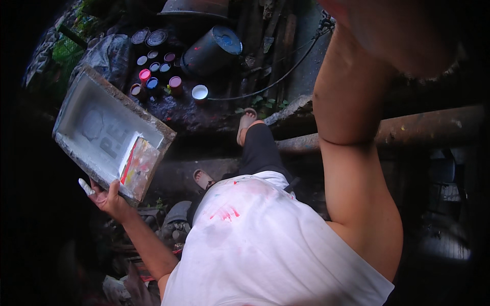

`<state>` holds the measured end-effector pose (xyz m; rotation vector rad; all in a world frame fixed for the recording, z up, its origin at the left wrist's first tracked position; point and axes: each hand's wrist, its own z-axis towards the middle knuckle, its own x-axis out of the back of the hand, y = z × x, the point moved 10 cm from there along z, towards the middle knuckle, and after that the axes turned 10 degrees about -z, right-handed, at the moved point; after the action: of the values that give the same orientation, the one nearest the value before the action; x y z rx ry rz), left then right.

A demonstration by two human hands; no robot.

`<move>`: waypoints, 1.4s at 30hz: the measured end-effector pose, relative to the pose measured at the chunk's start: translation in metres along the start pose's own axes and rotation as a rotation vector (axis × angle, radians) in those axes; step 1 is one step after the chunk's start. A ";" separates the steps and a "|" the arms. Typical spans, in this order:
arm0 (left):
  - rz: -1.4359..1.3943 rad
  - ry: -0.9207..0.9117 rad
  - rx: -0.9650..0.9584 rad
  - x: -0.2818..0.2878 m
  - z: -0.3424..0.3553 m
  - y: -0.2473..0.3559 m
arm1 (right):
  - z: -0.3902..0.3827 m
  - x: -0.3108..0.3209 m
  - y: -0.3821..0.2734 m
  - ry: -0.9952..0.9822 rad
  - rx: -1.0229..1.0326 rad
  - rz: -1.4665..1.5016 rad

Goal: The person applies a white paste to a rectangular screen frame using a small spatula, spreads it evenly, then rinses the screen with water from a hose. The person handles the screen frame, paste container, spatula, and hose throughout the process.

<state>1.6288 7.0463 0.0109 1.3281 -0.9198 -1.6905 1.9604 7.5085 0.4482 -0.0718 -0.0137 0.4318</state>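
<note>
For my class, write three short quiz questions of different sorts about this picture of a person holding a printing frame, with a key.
1. True or false: the left hand holds the wooden-edged screen frame by its lower edge.
2. Multiple choice: the small open paint pots stand (A) inside the frame, (B) on the dark ground beyond the frame, (C) on the person's lap.
3. Short answer: what lies inside the frame at its lower right corner?

Key
1. True.
2. B.
3. A flat squeegee-like board smeared with red and yellow paint.

The right hand is raised near the camera, blurred, so its fingers cannot be judged.
</note>
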 end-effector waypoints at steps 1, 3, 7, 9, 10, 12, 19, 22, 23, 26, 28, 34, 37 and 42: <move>-0.001 -0.002 0.004 0.001 0.000 -0.001 | 0.003 -0.019 0.001 -0.094 -0.026 0.041; -0.011 -0.005 0.026 0.005 0.003 -0.006 | 0.003 -0.060 0.003 -0.321 -0.099 0.114; -0.010 0.035 0.026 0.002 0.001 -0.004 | -0.008 -0.105 0.035 -0.721 -0.251 0.134; -0.071 0.016 0.025 0.005 0.001 -0.007 | -0.013 -0.092 0.061 -0.761 -0.347 0.007; -0.105 0.005 0.023 0.007 0.001 -0.009 | -0.012 -0.069 0.080 -0.677 -0.425 -0.124; -0.120 0.002 0.012 0.012 0.002 -0.013 | -0.008 -0.013 0.114 -0.489 -0.572 -0.396; -0.177 0.060 0.044 0.009 -0.007 -0.011 | 0.036 0.104 0.178 -0.333 -0.446 -1.042; -0.209 0.076 0.062 0.001 -0.007 -0.018 | 0.047 0.121 0.193 -0.418 -0.410 -1.301; -0.226 0.074 0.066 0.000 -0.009 -0.023 | 0.046 0.121 0.201 -0.495 -0.376 -1.431; -0.243 0.091 0.094 -0.001 -0.007 -0.027 | 0.019 0.114 0.217 -0.840 -0.313 -1.772; -0.252 0.112 0.103 0.002 -0.010 -0.028 | -0.010 0.106 0.228 -1.178 -0.239 -1.940; -0.221 0.112 0.089 -0.007 -0.013 -0.022 | -0.047 0.139 0.256 -1.786 0.055 -2.120; -0.194 0.136 0.104 -0.012 -0.017 -0.013 | -0.039 0.173 0.271 -1.740 0.315 -2.139; -0.169 0.155 0.082 0.004 -0.022 -0.012 | -0.024 0.174 0.268 -1.729 0.113 -2.060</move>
<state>1.6484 7.0466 -0.0054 1.6072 -0.8132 -1.6625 2.0074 7.8228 0.4048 0.4379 -1.6146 -1.6837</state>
